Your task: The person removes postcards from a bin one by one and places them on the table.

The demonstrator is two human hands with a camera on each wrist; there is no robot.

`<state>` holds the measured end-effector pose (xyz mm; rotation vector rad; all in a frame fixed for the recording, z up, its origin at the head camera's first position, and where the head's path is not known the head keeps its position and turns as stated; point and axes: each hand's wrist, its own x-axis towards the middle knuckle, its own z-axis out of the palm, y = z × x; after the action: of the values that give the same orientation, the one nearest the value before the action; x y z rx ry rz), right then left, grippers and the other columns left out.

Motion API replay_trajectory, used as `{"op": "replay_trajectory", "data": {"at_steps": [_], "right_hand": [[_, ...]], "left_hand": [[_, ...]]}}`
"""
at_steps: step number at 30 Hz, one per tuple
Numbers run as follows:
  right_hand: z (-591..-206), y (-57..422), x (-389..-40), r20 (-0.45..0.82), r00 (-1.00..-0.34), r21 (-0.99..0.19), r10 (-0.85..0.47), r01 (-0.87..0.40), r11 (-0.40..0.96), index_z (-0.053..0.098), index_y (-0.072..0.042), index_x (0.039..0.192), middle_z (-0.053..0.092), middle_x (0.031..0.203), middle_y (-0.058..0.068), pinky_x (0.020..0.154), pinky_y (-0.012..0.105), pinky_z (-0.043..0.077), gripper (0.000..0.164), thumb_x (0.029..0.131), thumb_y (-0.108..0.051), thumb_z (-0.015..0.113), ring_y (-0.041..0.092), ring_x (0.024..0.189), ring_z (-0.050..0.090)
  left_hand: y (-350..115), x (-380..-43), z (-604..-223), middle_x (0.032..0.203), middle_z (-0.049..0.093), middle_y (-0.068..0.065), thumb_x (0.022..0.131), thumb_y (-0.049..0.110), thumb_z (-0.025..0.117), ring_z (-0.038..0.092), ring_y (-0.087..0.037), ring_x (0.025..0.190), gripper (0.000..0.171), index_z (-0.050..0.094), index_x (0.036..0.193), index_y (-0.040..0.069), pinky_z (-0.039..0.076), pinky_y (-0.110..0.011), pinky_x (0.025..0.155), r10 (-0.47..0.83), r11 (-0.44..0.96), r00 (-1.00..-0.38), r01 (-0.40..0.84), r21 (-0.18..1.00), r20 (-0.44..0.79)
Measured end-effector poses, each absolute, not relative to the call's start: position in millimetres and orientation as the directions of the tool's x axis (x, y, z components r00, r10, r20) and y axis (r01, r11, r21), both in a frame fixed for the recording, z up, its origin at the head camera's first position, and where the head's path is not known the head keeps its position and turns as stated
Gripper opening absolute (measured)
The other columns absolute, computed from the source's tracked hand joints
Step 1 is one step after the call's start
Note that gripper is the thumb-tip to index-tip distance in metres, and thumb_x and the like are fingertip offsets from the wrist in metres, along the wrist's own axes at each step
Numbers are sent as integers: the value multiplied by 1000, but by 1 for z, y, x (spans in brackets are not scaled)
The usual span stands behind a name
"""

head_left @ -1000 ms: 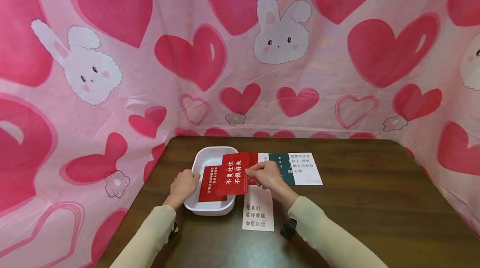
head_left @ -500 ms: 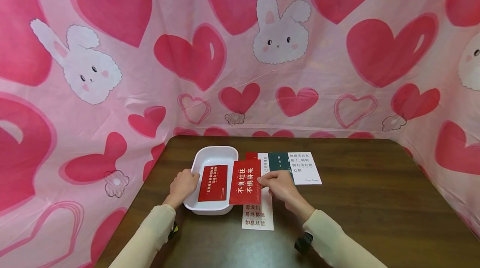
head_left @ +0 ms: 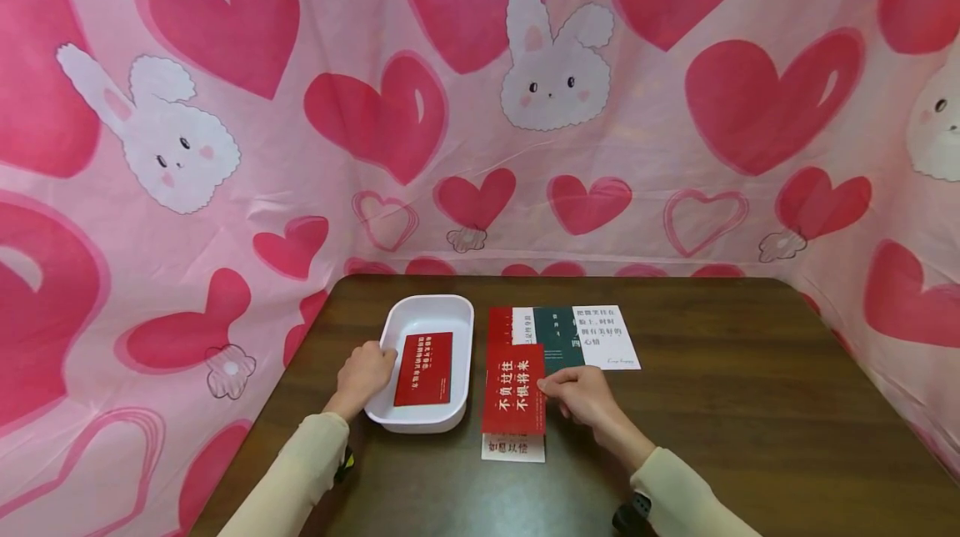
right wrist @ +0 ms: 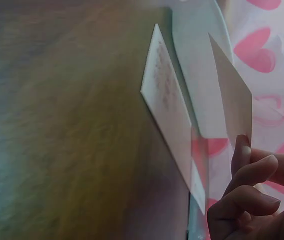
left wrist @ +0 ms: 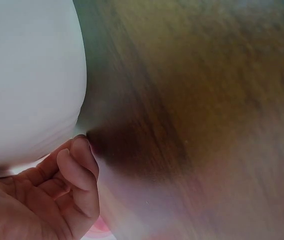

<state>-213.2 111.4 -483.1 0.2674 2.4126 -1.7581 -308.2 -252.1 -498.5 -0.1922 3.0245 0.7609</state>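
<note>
Right hand (head_left: 588, 395), fingertips pinching a red rectangular paper card (head_left: 512, 391), holds it raised right of the white rectangular plastic tray (head_left: 431, 316), left rim gripped by the left hand's (head_left: 363, 373) curled fingers; judged a placing step, next requiring level lowering and release.

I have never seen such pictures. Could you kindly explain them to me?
This is no machine, but a person working bare-handed. The wide picture comes from a head-worn camera; the two close ones from wrist cameras. A white tray stands on the brown table, with a red card inside. To its right lie more printed cards, red, white and dark green. The left hand grips the tray's edge. The right hand pinches another red card above a white one.
</note>
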Motion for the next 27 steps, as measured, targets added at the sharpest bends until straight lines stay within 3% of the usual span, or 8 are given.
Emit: {"op": "replay_trajectory", "data": {"at_steps": [27], "right_hand": [[-505, 136, -197, -294, -953, -886, 76, 302, 352, 82, -3, 96, 65, 68, 8, 46, 26, 32, 16, 95, -18, 76, 18, 51, 48]], "left_hand": [[-252, -306, -495, 79, 63, -14, 103, 23, 56, 64, -29, 72, 34, 65, 105, -10, 56, -46, 63, -119, 867, -991, -134, 480, -62]]}}
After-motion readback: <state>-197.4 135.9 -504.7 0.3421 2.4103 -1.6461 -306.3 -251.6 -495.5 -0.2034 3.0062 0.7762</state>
